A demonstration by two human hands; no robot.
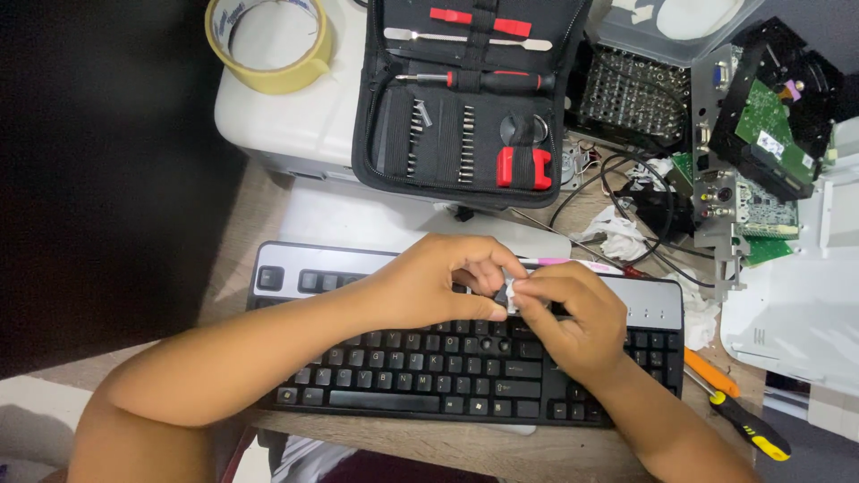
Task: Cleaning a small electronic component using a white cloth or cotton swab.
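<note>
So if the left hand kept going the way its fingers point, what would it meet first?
The left hand points rightward, and its fingertips already meet the small white piece pinched between both hands. The right hand lies just beyond it, above the black keyboard.

Left hand (429, 286) and right hand (573, 317) pinch a small white scrap (512, 292) together above the black plastic keyboard (420, 367) on the wooden counter (465, 447); an open black zip tool case (465, 98) lies beyond.
</note>
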